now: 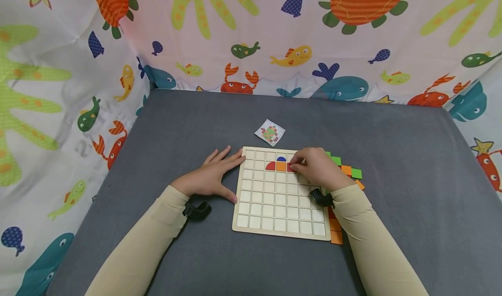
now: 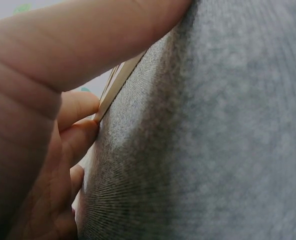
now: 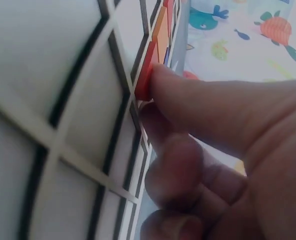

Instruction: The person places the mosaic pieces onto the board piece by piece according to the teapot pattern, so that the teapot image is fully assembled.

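A wooden grid board with pale square cells lies on the grey table. My left hand rests at its left edge, fingers spread, with fingertips at the upper corner and thumb at the side. Near the top of the board my right hand pinches a red tile between thumb and index finger, the tile sitting at a cell. Left of that tile are an orange square tile and a red tile with a curved edge. A blue half-round tile sits above the orange one.
Loose green tiles and orange tiles lie along the board's right side, partly hidden by the right arm. Beyond the board is a small pattern card. A sea-animal print curtain hangs behind the table.
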Action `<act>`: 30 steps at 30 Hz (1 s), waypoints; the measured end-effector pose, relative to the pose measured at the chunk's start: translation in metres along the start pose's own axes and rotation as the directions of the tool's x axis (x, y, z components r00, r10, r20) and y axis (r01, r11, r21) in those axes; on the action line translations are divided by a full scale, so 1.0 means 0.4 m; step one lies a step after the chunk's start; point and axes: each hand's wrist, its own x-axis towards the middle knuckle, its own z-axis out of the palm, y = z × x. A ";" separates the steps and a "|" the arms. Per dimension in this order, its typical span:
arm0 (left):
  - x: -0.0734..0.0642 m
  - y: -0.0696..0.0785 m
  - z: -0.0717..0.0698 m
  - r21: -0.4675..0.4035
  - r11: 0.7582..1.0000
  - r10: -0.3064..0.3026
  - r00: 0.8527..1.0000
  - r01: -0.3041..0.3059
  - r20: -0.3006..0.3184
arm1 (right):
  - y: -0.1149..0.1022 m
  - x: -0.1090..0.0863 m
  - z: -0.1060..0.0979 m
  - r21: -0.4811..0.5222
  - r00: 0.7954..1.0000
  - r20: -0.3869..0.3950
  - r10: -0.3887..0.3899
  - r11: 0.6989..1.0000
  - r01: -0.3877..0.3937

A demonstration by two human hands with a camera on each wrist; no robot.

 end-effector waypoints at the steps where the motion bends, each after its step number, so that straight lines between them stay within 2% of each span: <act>1: 0.000 0.000 0.000 0.000 1.000 -0.001 1.000 0.001 0.000 | 0.002 -0.002 0.000 0.002 1.000 -0.007 -0.007 1.000 0.007; 5: -0.001 0.002 0.000 0.003 1.000 -0.007 1.000 0.007 0.003 | 0.014 -0.010 -0.006 0.004 0.999 -0.029 -0.020 1.000 0.020; 9: -0.001 0.004 -0.001 0.004 1.000 -0.010 1.000 0.010 0.011 | 0.032 -0.022 -0.028 -0.004 0.999 -0.041 0.016 1.000 -0.016; 15: 0.000 0.000 -0.001 0.005 1.000 -0.007 1.000 0.007 0.009 | 0.062 -0.044 -0.082 0.001 0.994 -0.055 0.092 0.996 -0.092; 19: -0.001 0.004 -0.002 0.005 1.000 -0.010 1.000 0.009 0.011 | 0.089 -0.063 -0.113 0.018 0.983 -0.068 0.169 0.986 -0.169; 24: -0.001 0.009 -0.006 -0.001 1.000 -0.007 1.000 0.007 0.010 | 0.121 -0.079 -0.139 0.045 0.972 -0.078 0.224 0.974 -0.221; 30: -0.001 0.006 -0.004 -0.003 1.000 -0.007 1.000 0.007 0.010 | 0.148 -0.072 -0.130 0.001 0.976 -0.099 0.196 0.981 -0.196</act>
